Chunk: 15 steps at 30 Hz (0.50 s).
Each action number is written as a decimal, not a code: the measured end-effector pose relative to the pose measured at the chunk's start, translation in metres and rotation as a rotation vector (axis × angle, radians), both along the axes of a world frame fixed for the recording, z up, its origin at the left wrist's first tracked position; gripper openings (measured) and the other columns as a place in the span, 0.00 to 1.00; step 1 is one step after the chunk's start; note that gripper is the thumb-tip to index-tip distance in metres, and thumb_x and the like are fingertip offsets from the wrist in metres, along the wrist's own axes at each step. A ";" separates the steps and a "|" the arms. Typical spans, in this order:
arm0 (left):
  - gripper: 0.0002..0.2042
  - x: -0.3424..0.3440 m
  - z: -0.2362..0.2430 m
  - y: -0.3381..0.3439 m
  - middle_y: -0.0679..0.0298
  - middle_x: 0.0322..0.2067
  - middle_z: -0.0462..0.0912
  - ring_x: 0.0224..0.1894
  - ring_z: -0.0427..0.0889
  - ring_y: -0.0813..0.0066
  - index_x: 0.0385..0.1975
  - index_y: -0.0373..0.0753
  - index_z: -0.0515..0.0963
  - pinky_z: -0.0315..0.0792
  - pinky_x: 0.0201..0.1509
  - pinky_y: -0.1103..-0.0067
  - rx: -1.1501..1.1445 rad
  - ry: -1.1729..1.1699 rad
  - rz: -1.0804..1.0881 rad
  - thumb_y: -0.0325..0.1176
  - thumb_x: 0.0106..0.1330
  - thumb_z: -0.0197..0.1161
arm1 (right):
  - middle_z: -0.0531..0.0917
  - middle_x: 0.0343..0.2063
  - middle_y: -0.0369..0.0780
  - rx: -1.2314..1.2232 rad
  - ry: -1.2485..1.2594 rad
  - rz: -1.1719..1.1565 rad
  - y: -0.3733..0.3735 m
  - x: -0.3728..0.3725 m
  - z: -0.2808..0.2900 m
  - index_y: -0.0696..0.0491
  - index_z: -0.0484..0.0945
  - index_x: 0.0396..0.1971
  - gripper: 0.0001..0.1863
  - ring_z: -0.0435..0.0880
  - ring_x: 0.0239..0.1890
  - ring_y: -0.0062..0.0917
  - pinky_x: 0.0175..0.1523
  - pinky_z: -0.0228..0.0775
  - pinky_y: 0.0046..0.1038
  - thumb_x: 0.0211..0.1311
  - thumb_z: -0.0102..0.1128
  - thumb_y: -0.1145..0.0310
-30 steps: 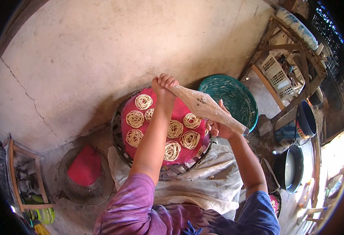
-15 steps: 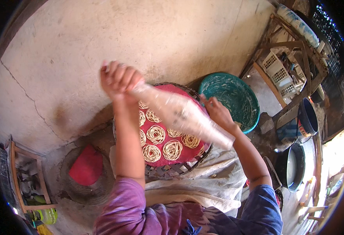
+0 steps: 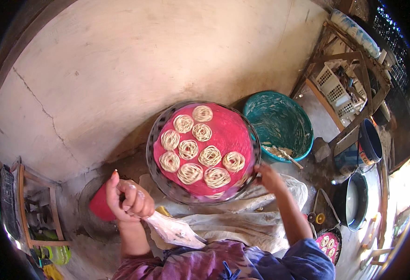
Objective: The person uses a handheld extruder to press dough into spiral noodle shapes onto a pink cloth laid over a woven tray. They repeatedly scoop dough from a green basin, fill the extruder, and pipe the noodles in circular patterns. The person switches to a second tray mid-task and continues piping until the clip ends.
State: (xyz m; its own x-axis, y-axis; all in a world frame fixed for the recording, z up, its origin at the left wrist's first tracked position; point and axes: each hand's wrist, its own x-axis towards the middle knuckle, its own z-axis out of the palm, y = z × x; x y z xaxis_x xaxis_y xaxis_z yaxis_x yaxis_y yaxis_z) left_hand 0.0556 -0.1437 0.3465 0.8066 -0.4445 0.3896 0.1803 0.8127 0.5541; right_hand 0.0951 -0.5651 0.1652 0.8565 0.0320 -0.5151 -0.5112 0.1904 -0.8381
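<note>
My left hand (image 3: 132, 200) is closed around the twisted neck of a clear plastic piping bag (image 3: 176, 230). The bag hangs down toward my lap and looks smeared with pale dough or batter. In front of me lies a round tray (image 3: 166, 192) with a dark woven rim, lined with a pink-red sheet (image 3: 226, 119). Several coiled nests of pale strands (image 3: 210, 156) lie on it, with bare pink on the upper right. My right hand (image 3: 269, 179) grips the tray's right rim, fingers curled and partly blurred.
Right of the tray stands a green basin (image 3: 303, 116) with batter residue and a stick (image 3: 291, 158). Dark buckets (image 3: 368, 140) sit farther right. Another pink tray (image 3: 328, 245) with nests is at lower right. A red piece (image 3: 101, 205) lies on the floor at left.
My left hand and the bag have come down from over the tray to its lower left. My right hand has slid down along the rim, and the tray has turned clockwise.
</note>
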 end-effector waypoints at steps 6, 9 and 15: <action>0.31 -0.003 -0.010 0.014 0.69 0.04 0.58 0.05 0.54 0.77 0.09 0.45 0.58 0.56 0.10 0.76 0.013 0.018 -0.005 0.52 0.75 0.24 | 0.79 0.43 0.46 0.743 -0.065 -0.193 0.163 -0.099 -0.016 0.61 0.70 0.47 0.12 0.80 0.44 0.35 0.59 0.71 0.50 0.70 0.45 0.70; 0.31 -0.001 -0.008 0.017 0.69 0.04 0.58 0.05 0.53 0.77 0.09 0.46 0.58 0.55 0.10 0.76 0.031 0.025 -0.006 0.53 0.75 0.24 | 0.79 0.45 0.44 0.782 -0.116 -0.250 0.215 -0.108 -0.003 0.59 0.70 0.49 0.13 0.78 0.47 0.34 0.62 0.67 0.48 0.71 0.41 0.70; 0.31 -0.012 0.011 0.049 0.69 0.04 0.57 0.04 0.51 0.76 0.09 0.46 0.58 0.53 0.09 0.76 0.033 -0.084 0.222 0.55 0.74 0.26 | 0.75 0.54 0.46 0.661 0.101 0.348 0.199 -0.111 0.044 0.61 0.69 0.55 0.29 0.72 0.58 0.37 0.69 0.55 0.39 0.75 0.33 0.50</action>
State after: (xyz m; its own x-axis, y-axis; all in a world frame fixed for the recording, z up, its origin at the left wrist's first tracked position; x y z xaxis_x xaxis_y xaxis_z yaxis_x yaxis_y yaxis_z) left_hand 0.0432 -0.0945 0.3576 0.8513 -0.2737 0.4475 -0.0486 0.8082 0.5869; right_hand -0.0159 -0.3660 0.2091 0.6901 0.6218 -0.3704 -0.7020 0.4506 -0.5514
